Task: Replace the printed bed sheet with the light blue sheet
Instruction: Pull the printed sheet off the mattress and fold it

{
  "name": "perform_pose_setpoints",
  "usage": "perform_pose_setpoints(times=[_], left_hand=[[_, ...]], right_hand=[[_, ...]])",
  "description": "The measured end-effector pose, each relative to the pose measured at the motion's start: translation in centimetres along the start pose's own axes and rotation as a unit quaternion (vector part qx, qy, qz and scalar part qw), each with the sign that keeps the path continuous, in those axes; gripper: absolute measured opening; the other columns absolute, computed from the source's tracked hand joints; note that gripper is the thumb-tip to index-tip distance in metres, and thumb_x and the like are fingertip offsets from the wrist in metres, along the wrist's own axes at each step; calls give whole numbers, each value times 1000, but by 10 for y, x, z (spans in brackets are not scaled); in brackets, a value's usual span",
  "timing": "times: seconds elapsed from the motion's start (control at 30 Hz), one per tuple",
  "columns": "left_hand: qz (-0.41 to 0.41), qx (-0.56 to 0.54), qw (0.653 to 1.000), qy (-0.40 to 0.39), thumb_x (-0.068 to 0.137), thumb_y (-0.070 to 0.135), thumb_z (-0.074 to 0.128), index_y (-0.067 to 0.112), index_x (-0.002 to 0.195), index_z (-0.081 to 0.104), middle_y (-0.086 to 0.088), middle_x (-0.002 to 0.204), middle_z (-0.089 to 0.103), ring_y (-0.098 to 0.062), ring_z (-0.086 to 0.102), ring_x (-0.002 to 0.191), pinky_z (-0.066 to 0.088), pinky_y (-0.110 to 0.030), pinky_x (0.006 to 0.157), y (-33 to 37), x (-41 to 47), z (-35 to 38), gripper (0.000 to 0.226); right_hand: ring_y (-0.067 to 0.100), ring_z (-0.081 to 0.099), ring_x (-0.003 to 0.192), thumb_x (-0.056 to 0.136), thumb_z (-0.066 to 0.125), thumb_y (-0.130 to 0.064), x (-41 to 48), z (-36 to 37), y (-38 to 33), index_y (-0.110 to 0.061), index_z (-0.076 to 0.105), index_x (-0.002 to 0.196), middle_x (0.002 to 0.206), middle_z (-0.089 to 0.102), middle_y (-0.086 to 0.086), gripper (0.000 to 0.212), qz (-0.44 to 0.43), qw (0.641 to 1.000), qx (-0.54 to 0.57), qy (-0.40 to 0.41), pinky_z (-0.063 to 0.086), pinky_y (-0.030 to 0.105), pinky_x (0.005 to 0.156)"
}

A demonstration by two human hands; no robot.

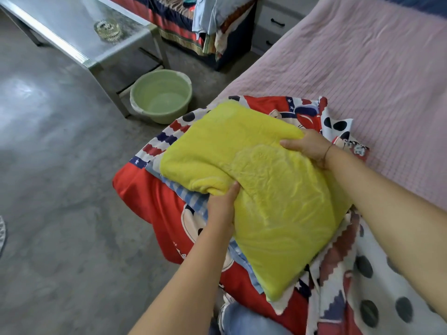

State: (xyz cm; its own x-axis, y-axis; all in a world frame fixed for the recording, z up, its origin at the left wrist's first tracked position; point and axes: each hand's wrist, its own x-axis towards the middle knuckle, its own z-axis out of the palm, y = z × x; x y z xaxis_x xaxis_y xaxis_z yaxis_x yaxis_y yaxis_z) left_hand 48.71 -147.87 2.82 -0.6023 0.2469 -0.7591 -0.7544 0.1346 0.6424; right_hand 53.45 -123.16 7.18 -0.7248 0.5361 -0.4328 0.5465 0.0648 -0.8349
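While the yellow fleecy pillow (278, 189) rests atop the bunched printed sheet (150, 201), the left hand (222, 204) and right hand (307, 146) each clutch its edge.

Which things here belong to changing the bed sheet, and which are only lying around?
For the job: printed sheet, bunched at the bed corner; yellow pillow on it, gripped by left hand and right hand; pink mattress cover.
Lying about: green basin; metal table; glass ashtray; drawers.
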Motion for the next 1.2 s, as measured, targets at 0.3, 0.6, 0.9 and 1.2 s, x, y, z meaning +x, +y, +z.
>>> perform_pose_setpoints(times=[0.3,0.6,0.9,1.2], left_hand=[[25,-11,998,-62,82,37,77,14,139,48,-7,129,60,-30,60,110,51,-46,89,-17,-96,-20,68],[36,-50,996,-68,81,31,78,14,133,54,-9,124,63,-31,62,106,51,-51,92,-99,-179,-2,60],[55,-89,994,-44,81,34,77,17,131,56,-3,121,64,-29,62,109,48,-53,98,-207,-262,48,56],[41,-80,993,-82,80,32,79,18,124,61,-4,117,67,-29,64,107,50,-53,96,-306,-326,91,50]], right_hand=[[20,67,91,80,76,-29,-120,-18,-11,-14,60,116,102,68,2,43,-26,998,13,49,54,36,83],[21,66,95,79,75,-31,-214,-59,36,-10,59,125,110,68,6,52,-26,999,-1,41,53,35,81],[5,70,70,85,71,-18,-303,-124,86,-16,63,110,90,71,-3,27,-47,999,-4,-8,57,23,60],[26,68,97,79,75,-24,-397,-194,172,-11,67,112,109,71,11,37,-15,999,-19,29,54,41,88]])
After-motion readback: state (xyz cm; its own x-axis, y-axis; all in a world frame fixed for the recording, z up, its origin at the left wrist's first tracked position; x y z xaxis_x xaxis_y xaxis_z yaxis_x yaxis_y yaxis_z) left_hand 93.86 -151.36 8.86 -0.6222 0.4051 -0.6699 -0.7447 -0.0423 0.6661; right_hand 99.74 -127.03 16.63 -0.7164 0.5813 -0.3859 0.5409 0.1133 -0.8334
